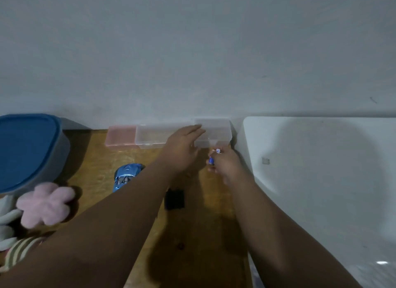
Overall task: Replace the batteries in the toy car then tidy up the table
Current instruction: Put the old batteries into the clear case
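Observation:
A blue toy car (pixel 126 176) lies on the wooden table (pixel 100 159), left of my arms. A small black cover (pixel 175 198) lies near it, partly under my left forearm. My left hand (pixel 182 147) reaches forward with straight fingers touching the lid of a clear plastic box (pixel 216 133) at the wall. My right hand (pixel 225 163) grips a blue and white battery (pixel 213 158) just in front of that box. Whether it holds more than one battery is hidden by the fingers.
A long clear box (pixel 150 137) and a pink box (pixel 121 136) stand along the wall. A blue-lidded tub (pixel 27 146) and a pink plush flower (pixel 46 204) sit at the left. A white table (pixel 321 169) adjoins on the right.

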